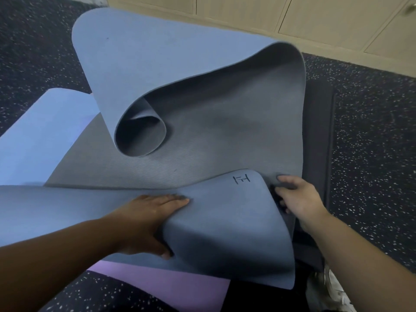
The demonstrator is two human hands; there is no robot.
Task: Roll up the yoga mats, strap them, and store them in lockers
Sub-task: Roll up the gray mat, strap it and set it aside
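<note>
A blue-grey yoga mat (pixel 209 131) lies twisted on the floor, its far end curled into a loose open roll and its near end folded over toward me. My left hand (pixel 146 219) grips the folded near edge, fingers laid on top and thumb tucked underneath. My right hand (pixel 297 199) holds the mat's right edge beside the fold, fingers curled into it. A small logo is printed near the folded corner.
A purple mat (pixel 162 284) lies under the near edge, a dark mat (pixel 319 136) to the right, a light blue mat (pixel 45 131) to the left. Beige locker doors (pixel 315 19) line the back. The speckled black rubber floor (pixel 371 154) surrounds everything.
</note>
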